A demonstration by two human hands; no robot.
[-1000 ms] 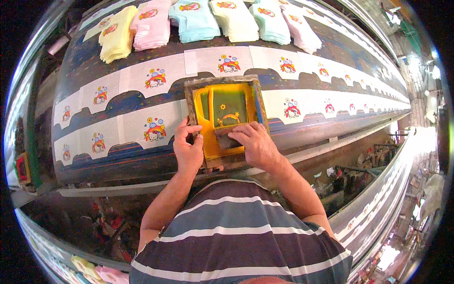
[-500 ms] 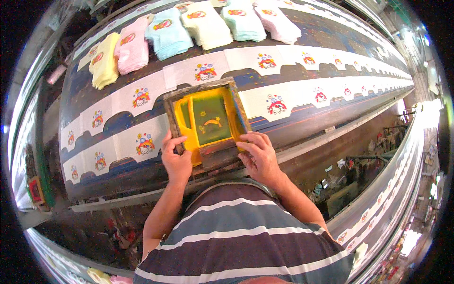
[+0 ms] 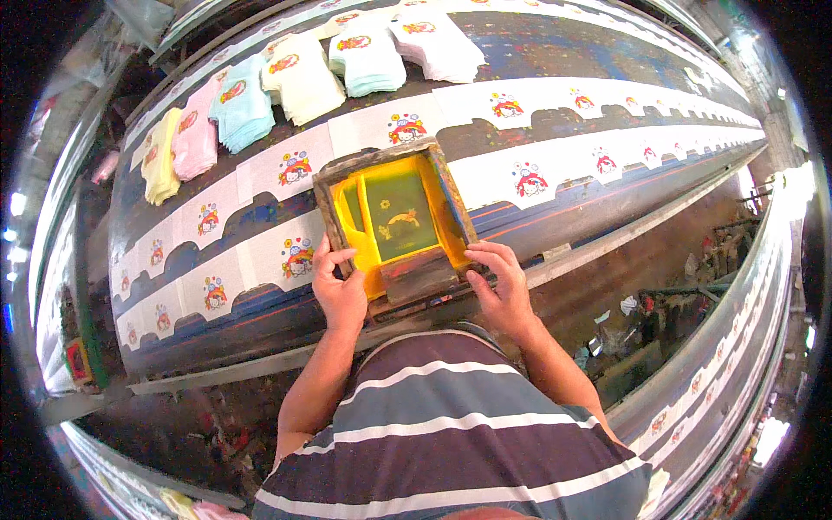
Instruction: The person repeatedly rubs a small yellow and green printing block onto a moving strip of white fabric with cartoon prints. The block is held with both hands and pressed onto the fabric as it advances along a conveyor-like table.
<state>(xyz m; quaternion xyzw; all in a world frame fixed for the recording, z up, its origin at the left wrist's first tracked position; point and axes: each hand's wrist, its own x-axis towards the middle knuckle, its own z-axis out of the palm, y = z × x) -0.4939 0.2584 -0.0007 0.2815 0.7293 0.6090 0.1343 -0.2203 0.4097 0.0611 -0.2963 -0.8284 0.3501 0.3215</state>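
Wooden frame [image 3: 379, 159] over the near edge of the table [image 3: 542, 45], rim dark and worn, inside walls smeared yellow around a murky green mesh [image 3: 409, 201] with a flower and an arch showing yellow; brown block [image 3: 420, 276] at the frame's near end. Left hand [image 3: 341, 290] clamped on the frame's left side; right hand [image 3: 505, 286] at its right side, thumb and fingers apart, cannot tell whether gripping.
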